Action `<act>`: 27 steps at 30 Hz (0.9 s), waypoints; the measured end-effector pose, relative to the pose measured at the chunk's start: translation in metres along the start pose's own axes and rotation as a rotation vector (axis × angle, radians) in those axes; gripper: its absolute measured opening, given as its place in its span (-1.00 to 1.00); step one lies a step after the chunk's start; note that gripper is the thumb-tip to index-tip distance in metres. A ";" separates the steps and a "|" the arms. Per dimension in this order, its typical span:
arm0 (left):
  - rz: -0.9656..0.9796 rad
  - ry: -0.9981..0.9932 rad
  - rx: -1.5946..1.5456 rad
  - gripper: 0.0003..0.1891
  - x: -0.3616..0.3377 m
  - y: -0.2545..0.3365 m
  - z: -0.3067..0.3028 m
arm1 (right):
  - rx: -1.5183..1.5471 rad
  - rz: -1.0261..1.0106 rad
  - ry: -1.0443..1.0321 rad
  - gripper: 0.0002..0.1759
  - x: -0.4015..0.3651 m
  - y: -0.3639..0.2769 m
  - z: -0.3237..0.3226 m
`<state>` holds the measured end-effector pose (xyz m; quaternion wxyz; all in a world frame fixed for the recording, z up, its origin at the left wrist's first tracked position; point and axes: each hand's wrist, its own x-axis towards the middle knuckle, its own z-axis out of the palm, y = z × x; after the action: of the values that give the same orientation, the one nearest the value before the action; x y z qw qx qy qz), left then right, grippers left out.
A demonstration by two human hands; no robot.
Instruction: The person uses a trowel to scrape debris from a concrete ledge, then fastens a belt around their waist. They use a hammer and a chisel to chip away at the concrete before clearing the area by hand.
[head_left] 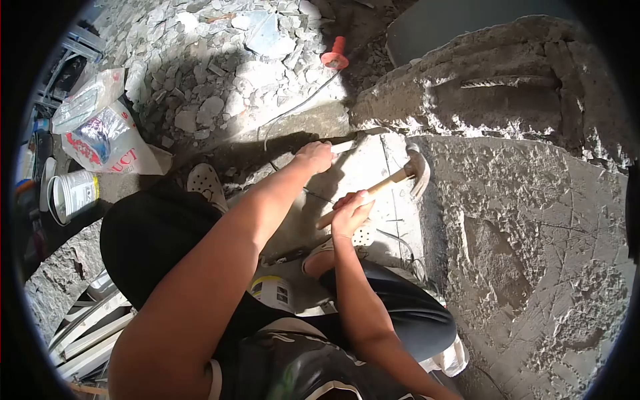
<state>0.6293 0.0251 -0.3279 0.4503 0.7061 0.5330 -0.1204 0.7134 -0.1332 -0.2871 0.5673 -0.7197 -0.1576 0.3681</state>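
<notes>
My right hand (352,215) is wrapped round the wooden handle of a claw hammer (387,185). The hammer's metal head lies toward the wall, its claw curving downward in view. Further forward, my left hand (315,157) is closed on a short pale rod (343,146), whose far end points at the foot of the rough concrete wall (507,227). What the rod is exactly, I cannot tell. Beneath both hands is a sunlit pale slab (383,157) with thin dark lines across it.
Broken rubble (213,87) covers the ground ahead, with a red flanged plastic piece (335,55) and a thin cable (303,100). To the left are a printed plastic bag (107,140) and a white bucket (75,195). Another bucket (272,292) sits between my legs.
</notes>
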 end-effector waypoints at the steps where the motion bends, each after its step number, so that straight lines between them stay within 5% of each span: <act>1: 0.019 0.016 0.001 -0.54 0.004 -0.005 0.006 | -0.003 -0.043 -0.017 -0.66 0.005 0.007 0.001; 2: 0.017 0.022 -0.004 -0.54 0.004 -0.005 0.005 | -0.315 -0.243 0.001 -0.61 0.017 0.040 -0.003; 4: 0.001 0.036 -0.032 -0.55 0.001 -0.004 0.005 | -0.715 -0.025 -0.224 -0.54 0.038 0.057 -0.017; 6: 0.001 0.030 0.005 -0.54 0.002 0.000 0.001 | -0.719 -0.010 -0.206 -0.50 0.039 0.052 -0.012; 8: -0.017 0.015 0.037 -0.54 0.002 0.000 -0.006 | -0.588 -0.211 0.009 -0.54 0.018 0.043 -0.005; 12: -0.049 -0.015 -0.023 -0.53 -0.005 0.003 -0.008 | -0.173 -0.181 -0.038 -0.67 0.011 0.022 0.005; 14: 0.011 0.049 0.010 -0.58 0.008 -0.007 0.005 | -0.584 -0.430 0.029 -0.61 0.022 0.037 0.008; 16: 0.024 0.083 0.012 -0.56 0.011 -0.014 0.007 | -0.492 0.259 -0.285 -0.56 0.035 0.011 -0.002; 19: 0.024 0.076 -0.171 -0.43 0.040 -0.047 0.016 | -0.311 0.358 -0.283 -0.53 0.023 -0.010 -0.001; 20: -0.223 0.089 -0.429 -0.43 0.031 -0.044 0.002 | -0.108 0.428 -0.269 -0.52 0.017 -0.011 0.001; 22: -0.399 -0.208 -1.033 -0.43 0.042 -0.080 -0.002 | -0.007 0.475 -0.215 -0.52 0.008 -0.005 0.002; 25: -0.308 -0.084 -0.568 -0.48 0.039 -0.062 -0.011 | 0.073 0.547 -0.041 -0.50 0.011 0.005 0.001; 27: -0.221 0.027 -0.659 -0.49 0.020 -0.038 -0.023 | 0.121 0.567 -0.030 -0.50 0.016 0.013 -0.009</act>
<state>0.5978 0.0566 -0.3467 0.6311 0.4625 0.6224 0.0195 0.7285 -0.1332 -0.3042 0.4813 -0.6943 0.0636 0.5314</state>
